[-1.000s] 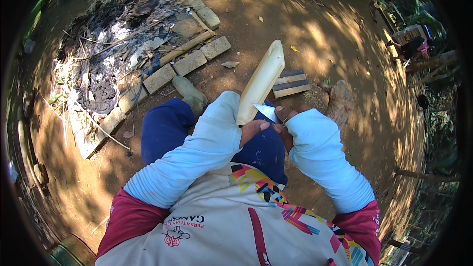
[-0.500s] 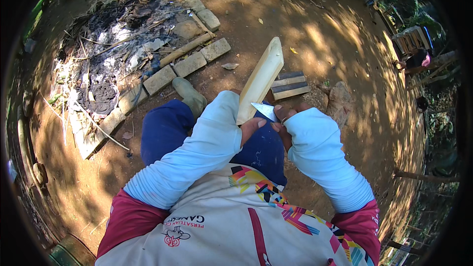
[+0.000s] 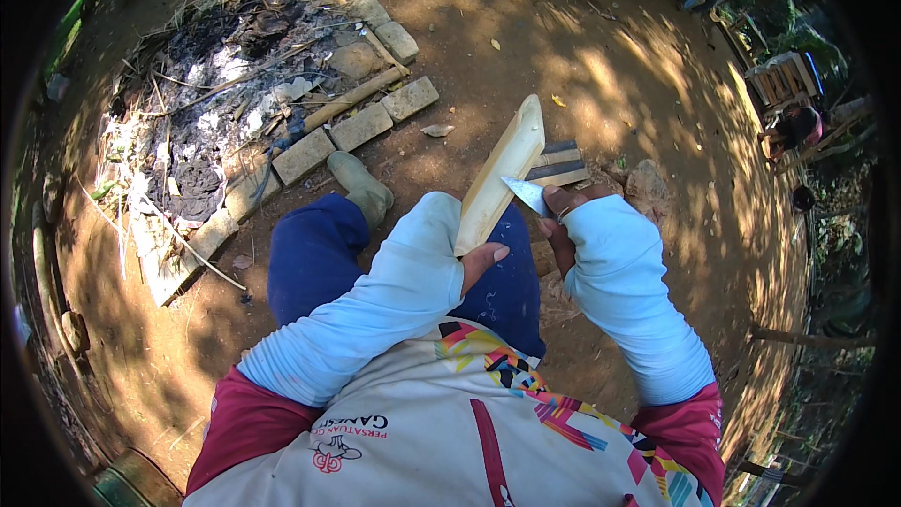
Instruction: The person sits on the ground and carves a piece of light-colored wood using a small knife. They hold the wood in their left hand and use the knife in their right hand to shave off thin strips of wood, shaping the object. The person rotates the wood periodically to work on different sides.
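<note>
A pale, carved length of wood (image 3: pixel 504 174) with a slanted upper end tilts up and to the right in front of me. My left hand (image 3: pixel 479 265) grips its lower end; the thumb shows, while the other fingers are hidden behind the wood and a light blue sleeve. In my right hand (image 3: pixel 569 218) is a knife (image 3: pixel 526 193) with a short, pointed silver blade. Its handle is hidden in my closed fingers. The blade points left, and its tip lies against or very near the wood's right edge.
A striped dark-and-tan wooden block (image 3: pixel 560 165) lies on the ground beyond my hands. Ash and charred scraps (image 3: pixel 225 84) fill a bed edged with concrete blocks (image 3: pixel 361 126) at far left. My boot (image 3: pixel 361 186) stands beside it. Another person (image 3: pixel 798 127) is at far right.
The wood has come lower and a little nearer to me. My right hand and the knife have moved right and slightly up, along the wood's edge. Both grips stay closed.
</note>
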Demonstrator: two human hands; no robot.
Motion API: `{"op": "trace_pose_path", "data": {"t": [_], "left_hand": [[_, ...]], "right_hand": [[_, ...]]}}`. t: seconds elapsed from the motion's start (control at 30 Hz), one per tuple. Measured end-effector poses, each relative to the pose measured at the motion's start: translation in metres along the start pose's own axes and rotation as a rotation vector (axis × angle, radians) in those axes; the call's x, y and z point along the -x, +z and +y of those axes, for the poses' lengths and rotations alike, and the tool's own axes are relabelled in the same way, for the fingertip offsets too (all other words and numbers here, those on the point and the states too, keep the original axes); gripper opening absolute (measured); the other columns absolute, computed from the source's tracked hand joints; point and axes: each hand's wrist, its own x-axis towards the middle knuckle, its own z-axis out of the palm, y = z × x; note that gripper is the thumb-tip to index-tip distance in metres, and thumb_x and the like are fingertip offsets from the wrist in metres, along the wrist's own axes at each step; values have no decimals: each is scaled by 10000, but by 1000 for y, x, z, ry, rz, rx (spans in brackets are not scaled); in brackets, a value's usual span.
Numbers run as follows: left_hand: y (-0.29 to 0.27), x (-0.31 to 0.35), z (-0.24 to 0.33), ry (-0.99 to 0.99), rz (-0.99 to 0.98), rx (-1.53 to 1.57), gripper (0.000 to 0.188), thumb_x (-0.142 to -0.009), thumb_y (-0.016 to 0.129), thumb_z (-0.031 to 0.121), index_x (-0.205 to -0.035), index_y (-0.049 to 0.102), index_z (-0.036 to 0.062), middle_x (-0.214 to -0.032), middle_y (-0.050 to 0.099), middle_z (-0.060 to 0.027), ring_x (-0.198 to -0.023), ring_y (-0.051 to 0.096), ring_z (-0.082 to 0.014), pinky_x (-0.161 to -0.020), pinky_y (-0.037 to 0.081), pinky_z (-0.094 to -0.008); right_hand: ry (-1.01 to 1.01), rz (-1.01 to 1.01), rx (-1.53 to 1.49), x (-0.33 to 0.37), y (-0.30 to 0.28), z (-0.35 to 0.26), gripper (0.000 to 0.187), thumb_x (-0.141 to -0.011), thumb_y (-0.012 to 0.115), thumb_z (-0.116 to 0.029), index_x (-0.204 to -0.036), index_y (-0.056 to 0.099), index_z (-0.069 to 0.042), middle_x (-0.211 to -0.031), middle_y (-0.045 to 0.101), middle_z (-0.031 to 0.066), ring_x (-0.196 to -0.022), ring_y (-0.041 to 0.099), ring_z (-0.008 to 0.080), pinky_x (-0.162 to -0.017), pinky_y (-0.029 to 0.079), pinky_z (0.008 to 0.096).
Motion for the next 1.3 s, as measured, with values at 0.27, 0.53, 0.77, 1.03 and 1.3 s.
{"op": "trace_pose_path", "data": {"t": [0.27,0.53,0.77,1.03,1.3], "left_hand": [[0,2,2,17,3,-27,505,-758,830,394,-944,567,5,-782,624,-178,-715,641,-363,-627,499,-421],[0,2,2,-9,-19,-10,542,-748,826,434,-935,560,0,-794,616,-189,-746,639,-375,-656,499,-425],[0,2,2,-12,-38,-9,559,-748,823,448,-946,559,-3,-806,622,-193,-760,642,-381,-659,501,-426],[-1,0,1,-3,-31,-16,560,-745,826,451,-937,559,-2,-779,617,-189,-718,639,-371,-627,500,-420],[-1,-4,-2,-26,-30,63,542,-761,816,440,-938,558,-2,-789,630,-190,-727,648,-363,-640,503,-419]], "right_hand": [[-65,81,25,0,0,6,291,-800,728,-31,-1083,674,-74,-812,637,114,-687,632,292,-577,487,379],[-64,80,-4,2,1,8,286,-806,736,-60,-1085,671,-74,-832,644,132,-697,635,302,-594,498,380],[-63,85,-11,4,0,12,241,-869,665,-100,-1109,658,-73,-739,615,116,-704,635,289,-590,484,402],[-96,53,-43,5,-3,12,250,-856,679,-136,-1100,660,-87,-764,629,121,-701,632,304,-583,484,413],[-44,-108,26,3,-8,2,263,-812,731,-70,-1070,675,-72,-820,642,131,-714,638,317,-605,497,405]]}}
